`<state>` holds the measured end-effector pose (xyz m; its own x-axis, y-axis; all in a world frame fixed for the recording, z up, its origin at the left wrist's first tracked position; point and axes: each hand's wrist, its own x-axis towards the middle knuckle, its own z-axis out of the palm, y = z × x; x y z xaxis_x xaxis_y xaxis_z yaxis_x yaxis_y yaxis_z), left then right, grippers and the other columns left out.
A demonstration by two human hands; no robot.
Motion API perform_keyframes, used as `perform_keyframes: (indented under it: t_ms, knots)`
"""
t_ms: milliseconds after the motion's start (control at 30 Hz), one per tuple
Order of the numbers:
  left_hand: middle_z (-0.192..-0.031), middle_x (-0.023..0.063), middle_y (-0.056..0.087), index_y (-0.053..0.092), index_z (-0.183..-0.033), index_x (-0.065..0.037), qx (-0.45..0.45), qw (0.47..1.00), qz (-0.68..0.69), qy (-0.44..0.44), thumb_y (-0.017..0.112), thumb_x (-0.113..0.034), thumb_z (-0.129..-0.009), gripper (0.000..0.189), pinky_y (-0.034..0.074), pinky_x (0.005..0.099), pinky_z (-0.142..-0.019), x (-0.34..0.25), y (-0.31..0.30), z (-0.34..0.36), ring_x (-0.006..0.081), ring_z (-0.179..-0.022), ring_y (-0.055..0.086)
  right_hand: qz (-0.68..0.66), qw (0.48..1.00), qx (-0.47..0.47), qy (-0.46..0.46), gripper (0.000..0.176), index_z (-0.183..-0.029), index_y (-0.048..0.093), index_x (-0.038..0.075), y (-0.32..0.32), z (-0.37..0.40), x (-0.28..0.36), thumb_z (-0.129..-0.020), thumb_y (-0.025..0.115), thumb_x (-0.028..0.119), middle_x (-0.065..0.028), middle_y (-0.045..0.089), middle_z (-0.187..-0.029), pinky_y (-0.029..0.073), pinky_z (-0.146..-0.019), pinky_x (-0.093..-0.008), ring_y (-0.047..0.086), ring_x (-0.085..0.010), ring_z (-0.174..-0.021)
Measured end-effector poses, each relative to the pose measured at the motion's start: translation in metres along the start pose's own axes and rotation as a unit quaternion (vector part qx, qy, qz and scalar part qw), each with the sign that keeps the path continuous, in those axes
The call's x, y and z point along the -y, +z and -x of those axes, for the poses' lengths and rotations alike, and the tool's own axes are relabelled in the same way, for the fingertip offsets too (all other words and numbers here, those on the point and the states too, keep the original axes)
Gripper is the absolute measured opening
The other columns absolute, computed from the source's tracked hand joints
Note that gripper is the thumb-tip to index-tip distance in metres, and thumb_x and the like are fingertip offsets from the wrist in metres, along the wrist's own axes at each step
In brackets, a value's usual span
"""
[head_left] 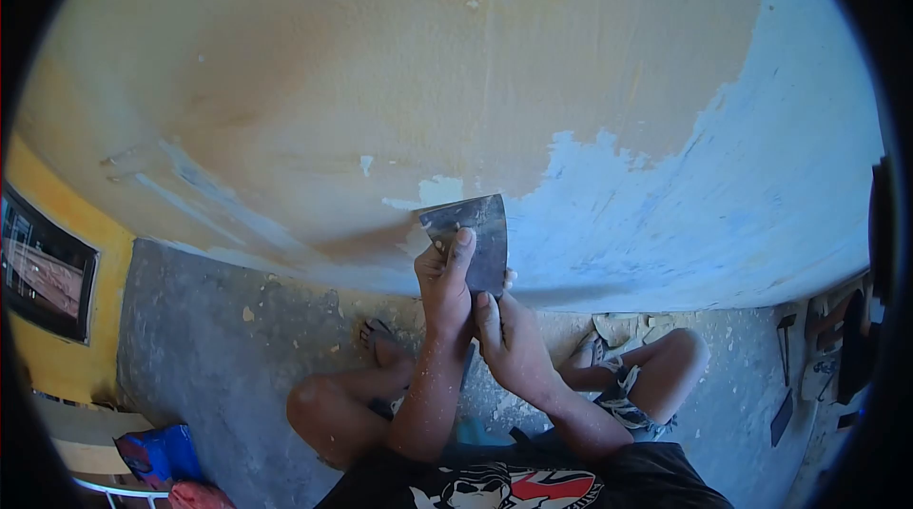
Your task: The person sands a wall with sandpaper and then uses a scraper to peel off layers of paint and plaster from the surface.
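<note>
A wide, dark metal scraper [488,241] is held in front of the wall, with its broad edge up at the wall surface. My left hand [445,283] is closed on the blade, the thumb pressed flat on its face and the fingers behind it. Lower down, my right hand [516,342] wraps the narrow end, its thumb near the blade's bottom. The handle is hidden by my hands. Tan paint [571,43] covers much of the wall; a ragged edge separates it from a pale bluish-white stripped area [656,214]. Small pale patches show just left of the blade.
Paint flakes [623,328] litter the grey floor [219,328] along the wall's foot. My bent knees [319,409] flank my arms. A long-handled tool [783,404] lies at the right. A blue bag [162,457] sits at lower left, below a dark-framed window [48,266].
</note>
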<state>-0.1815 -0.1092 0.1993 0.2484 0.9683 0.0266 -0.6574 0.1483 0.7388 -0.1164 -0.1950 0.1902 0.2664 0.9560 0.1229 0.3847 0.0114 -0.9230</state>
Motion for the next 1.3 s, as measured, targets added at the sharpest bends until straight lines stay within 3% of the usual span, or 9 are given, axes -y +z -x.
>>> perform_keyframes:
  t_ms: [300, 700, 767, 833, 900, 933, 1133, 1167, 1300]
  knots:
    - [-0.070, 0.0078, 0.063, 0.060, -0.086, 0.000, 0.002, 1.000, 0.008, 0.016, 0.063, -0.023, -0.095, 0.025, 0.052, 0.0305, -0.047, -0.011, -0.003, -0.002, 0.0188, -0.053, 0.063, 0.026, 0.999, 0.011, -0.019, 0.032, -0.086, 0.053, -0.003, 0.004, -0.005, 0.010, -0.103, 0.042, 0.022, -0.0145, 0.057, -0.059, 0.042, -0.051, -0.0398, 0.056, -0.0282, -0.050]
    - [-0.070, 0.0064, 0.065, 0.063, -0.090, -0.002, -0.015, 0.999, -0.029, -0.019, 0.061, -0.028, -0.095, 0.026, 0.052, 0.0290, -0.048, 0.001, -0.011, 0.001, 0.0158, -0.053, 0.062, -0.001, 1.000, 0.002, 0.015, 0.036, -0.084, 0.052, -0.002, 0.008, 0.004, 0.006, -0.104, 0.041, 0.026, -0.0086, 0.054, -0.058, 0.041, -0.049, -0.0344, 0.053, -0.0161, -0.050]
    - [-0.069, 0.0066, 0.064, 0.063, -0.091, -0.002, -0.009, 0.999, -0.031, -0.008, 0.062, -0.028, -0.096, 0.027, 0.052, 0.0289, -0.048, 0.000, -0.008, -0.002, 0.0157, -0.053, 0.062, -0.012, 0.999, -0.009, 0.047, 0.035, -0.082, 0.056, -0.007, 0.009, 0.001, 0.010, -0.100, 0.047, 0.020, -0.0298, 0.058, -0.068, 0.043, -0.059, -0.0501, 0.059, -0.0486, -0.069]
    - [-0.070, 0.0070, 0.065, 0.063, -0.092, -0.001, -0.008, 1.000, -0.021, -0.008, 0.063, -0.026, -0.095, 0.025, 0.053, 0.0293, -0.048, 0.002, -0.008, -0.008, 0.0166, -0.054, 0.063, -0.020, 0.998, -0.015, 0.049, 0.034, -0.081, 0.056, -0.008, 0.016, -0.004, -0.002, -0.100, 0.047, 0.020, -0.0297, 0.058, -0.067, 0.044, -0.059, -0.0499, 0.060, -0.0484, -0.068]
    - [-0.073, 0.0080, 0.066, 0.063, -0.094, 0.002, -0.016, 1.000, -0.008, -0.015, 0.066, -0.022, -0.093, 0.023, 0.054, 0.0301, -0.048, 0.005, -0.014, -0.008, 0.0184, -0.055, 0.064, 0.002, 1.000, -0.027, 0.016, 0.039, -0.079, 0.054, -0.003, 0.015, -0.003, -0.008, -0.104, 0.043, 0.025, -0.0112, 0.054, -0.055, 0.040, -0.046, -0.0353, 0.054, -0.0194, -0.046]
    - [-0.073, 0.0080, 0.066, 0.063, -0.094, 0.002, -0.025, 0.999, -0.012, -0.021, 0.066, -0.022, -0.093, 0.023, 0.054, 0.0301, -0.048, 0.008, -0.019, -0.004, 0.0184, -0.055, 0.064, -0.001, 0.999, -0.022, 0.024, 0.039, -0.079, 0.054, -0.003, 0.015, 0.000, -0.007, -0.104, 0.043, 0.025, -0.0112, 0.054, -0.055, 0.040, -0.046, -0.0353, 0.054, -0.0194, -0.046]
    - [-0.072, 0.0078, 0.065, 0.062, -0.088, 0.000, -0.003, 0.999, -0.010, 0.032, 0.063, -0.024, -0.095, 0.025, 0.053, 0.0299, -0.047, -0.002, -0.003, -0.011, 0.0183, -0.054, 0.063, 0.031, 0.997, -0.056, -0.039, 0.032, -0.082, 0.053, -0.005, 0.012, -0.009, 0.006, -0.101, 0.046, 0.020, -0.0255, 0.057, -0.063, 0.042, -0.056, -0.0474, 0.059, -0.0454, -0.062]
    - [-0.071, 0.0032, 0.065, 0.064, -0.089, -0.004, 0.007, 0.998, -0.049, 0.044, 0.057, -0.029, -0.098, 0.027, 0.051, 0.0255, -0.051, -0.006, -0.002, -0.012, 0.0124, -0.057, 0.062, 0.032, 0.997, -0.062, -0.032, 0.032, -0.082, 0.053, -0.005, 0.011, -0.013, 0.007, -0.101, 0.046, 0.020, -0.0255, 0.057, -0.063, 0.042, -0.056, -0.0474, 0.059, -0.0454, -0.062]
    - [-0.068, 0.0033, 0.061, 0.061, -0.087, -0.004, 0.002, 0.999, -0.036, 0.029, 0.055, -0.034, -0.099, 0.033, 0.047, 0.0271, -0.048, -0.019, -0.002, -0.011, 0.0140, -0.055, 0.059, 0.003, 1.000, -0.005, -0.023, 0.030, -0.086, 0.055, -0.006, 0.009, -0.015, 0.025, -0.101, 0.047, 0.020, -0.0268, 0.057, -0.066, 0.043, -0.057, -0.0458, 0.060, -0.0453, -0.065]
